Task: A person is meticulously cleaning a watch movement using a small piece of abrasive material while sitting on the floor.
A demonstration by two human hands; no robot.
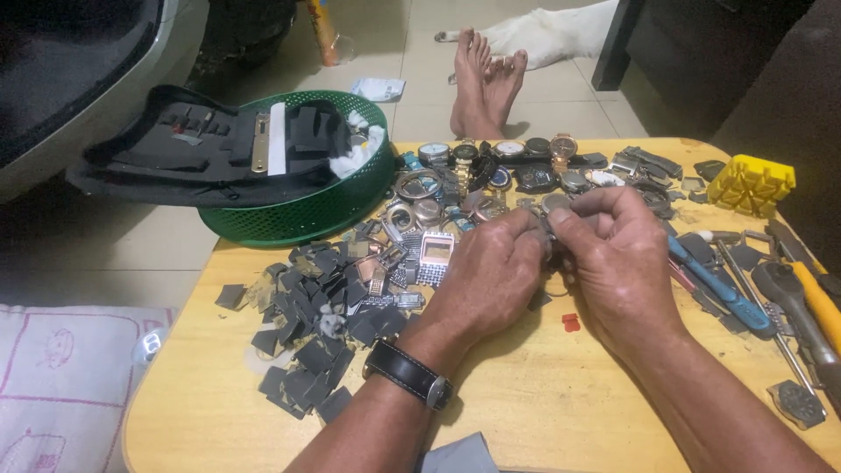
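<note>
- Left hand (491, 267) & right hand (613, 254) meet at frame centre, fingers of both pinched shut on one small metal watch part (550, 235); mostly hidden by the fingers, can't tell exactly what it is.
- Left wrist: 1 black-strapped wristwatch (409, 373).
- Row of round watch faces (508, 151) along top centre, approx. 6 clear, more in the jumble below; exact count not possible.
- 1 square silver watch case (435, 251) just left of left hand.
- Pile of dark grey flat square pieces (307, 324), centre-left, too many to count.
- 1 green round mesh basket (324, 206), upper left, w/ 1 black open tool case (197, 149) lying across it.
- 1 yellow plastic block (752, 184) upper right; 1 blue-handled tool (718, 285) & 1 yellow-handled tool (819, 302) at right edge.
- 2 small red bits (570, 322) below right hand.
- Pale wooden surface (543, 403) w/ rounded corners, on tiled floor (412, 52); 2 bare feet (486, 79) of another person top centre.
- White cloth w/ pink line drawing (61, 377), lower left.
</note>
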